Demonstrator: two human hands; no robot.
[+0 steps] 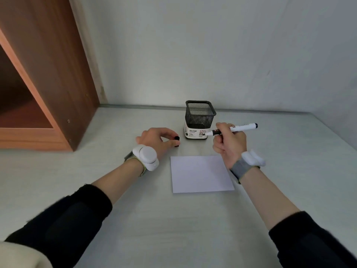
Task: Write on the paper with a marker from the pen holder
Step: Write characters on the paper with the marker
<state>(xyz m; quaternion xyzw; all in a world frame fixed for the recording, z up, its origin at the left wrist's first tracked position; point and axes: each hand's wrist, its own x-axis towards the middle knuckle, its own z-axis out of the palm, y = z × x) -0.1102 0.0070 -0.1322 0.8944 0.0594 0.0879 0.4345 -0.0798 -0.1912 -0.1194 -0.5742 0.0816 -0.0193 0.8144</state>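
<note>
A white sheet of paper (201,174) lies flat on the table in front of me. Behind it stands a black mesh pen holder (200,118) with a white label; nothing shows inside it. My right hand (229,145) grips a white marker (242,127) with a black end, uncapped, held nearly level above the paper's far right corner, its tip pointing left toward the holder. My left hand (156,141) rests on the table left of the holder and pinches the black marker cap (176,141) between thumb and fingers.
A brown wooden cabinet (48,84) with an open compartment stands at the left on the pale table (173,229). A grey wall closes the back just behind the pen holder. White wrist devices sit on both of my wrists.
</note>
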